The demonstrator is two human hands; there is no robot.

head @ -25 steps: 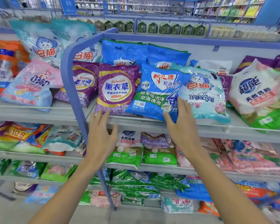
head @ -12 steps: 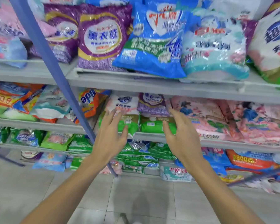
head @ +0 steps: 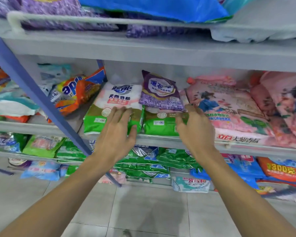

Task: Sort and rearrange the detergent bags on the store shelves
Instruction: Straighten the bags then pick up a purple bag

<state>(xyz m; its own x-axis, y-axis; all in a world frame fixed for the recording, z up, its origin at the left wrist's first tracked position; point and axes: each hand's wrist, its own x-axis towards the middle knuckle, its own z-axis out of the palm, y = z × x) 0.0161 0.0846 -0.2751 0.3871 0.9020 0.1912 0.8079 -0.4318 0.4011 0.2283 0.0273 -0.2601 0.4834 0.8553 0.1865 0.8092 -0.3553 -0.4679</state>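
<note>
Together, both bare forearms are stretched forward and slightly upward from the bottom corners of the view toward the middle shelf (head: pixel 157 138). The left hand (head: pixel 115 134) is held palm down with its fingers straight and spread, the fingertips laid over the lower part of a white-and-green detergent bag (head: pixel 116 94); whether they press on it cannot be told. The right hand (head: pixel 196 132) is raised just beside it, its fingers loosely spread and a little bent, blurred, with nothing held, in front of a second green bag (head: pixel 158 124). A purple bag (head: pixel 161 93) is leaned tilted on top of that second bag. Large pink bags (head: pixel 229 113) are stacked to the right on the same shelf, and an orange bag (head: pixel 77 93) is slumped to the left, behind a slanting blue post (head: pixel 29 89). The upper shelf (head: pixel 143 50) is loaded with purple and blue bags, seen only at their lower edges. Shiny green bags (head: pixel 143 165) are piled on the shelf below, and grey floor tiles (head: pixel 143 211) are seen under the arms.
</note>
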